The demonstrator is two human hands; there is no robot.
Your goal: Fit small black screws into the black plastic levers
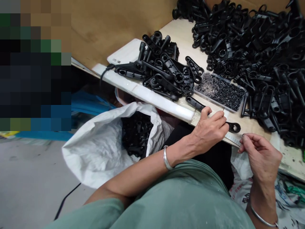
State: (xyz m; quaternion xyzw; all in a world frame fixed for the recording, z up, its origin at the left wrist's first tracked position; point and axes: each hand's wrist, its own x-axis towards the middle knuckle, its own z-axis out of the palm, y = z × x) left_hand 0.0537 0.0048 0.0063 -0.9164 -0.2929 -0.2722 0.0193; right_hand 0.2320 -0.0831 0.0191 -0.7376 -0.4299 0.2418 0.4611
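Note:
My left hand (211,125) is at the front edge of the worktable, fingers curled over a black plastic arm. A ring-shaped end of a black plastic arm (234,127) sticks out to the right of the fingers. Left of the hand, another black end (194,102) shows; whether both ends belong to one arm is hidden under the hand. My right hand (262,156) is just right of the ring, thumb and forefinger pinched. A tiny thin piece shows at the fingertips, too small to name. Behind the left hand stands a clear tray (220,103) of small dark pieces.
A pile of black plastic arms (166,68) lies left of the tray. A larger heap of black parts (252,41) covers the table's right and back. Below the front edge, an open white sack (95,149) holds black parts. A cardboard wall (124,22) rises behind.

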